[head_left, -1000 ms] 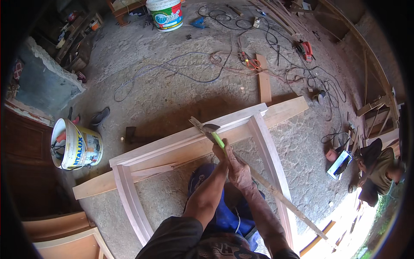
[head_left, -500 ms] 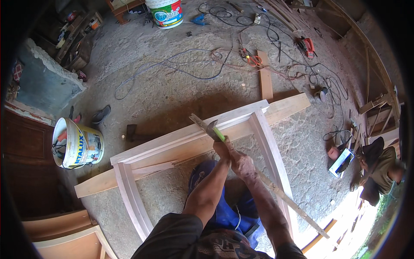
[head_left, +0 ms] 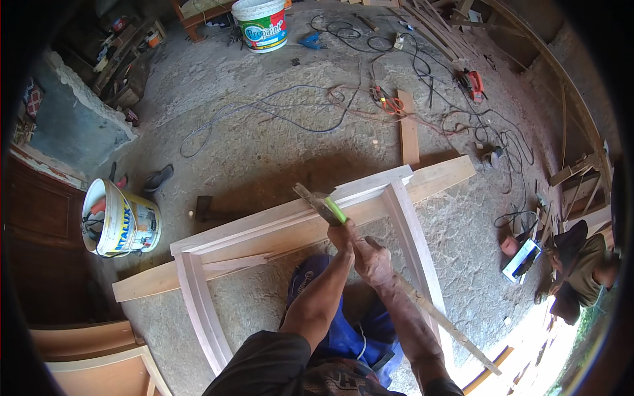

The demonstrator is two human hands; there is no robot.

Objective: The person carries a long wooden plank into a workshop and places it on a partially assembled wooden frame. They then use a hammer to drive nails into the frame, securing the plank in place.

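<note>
Person at work over the floor, seen from where I stand. Left hand (head_left: 341, 237), centre of frame: fingers curled closed near the upper end of a long, thin, pale wooden stick (head_left: 449, 326), which slants down to the lower right. Right hand (head_left: 374, 263), just beside it: also closed; cannot tell which hand grips the bright green handle (head_left: 335, 209) protruding above them. Behind: pale wooden frame with curved side bars (head_left: 264, 220), crossing a light-brown plank (head_left: 148, 280). White plastic bucket with yellow-blue label (head_left: 142, 224) at left.
</note>
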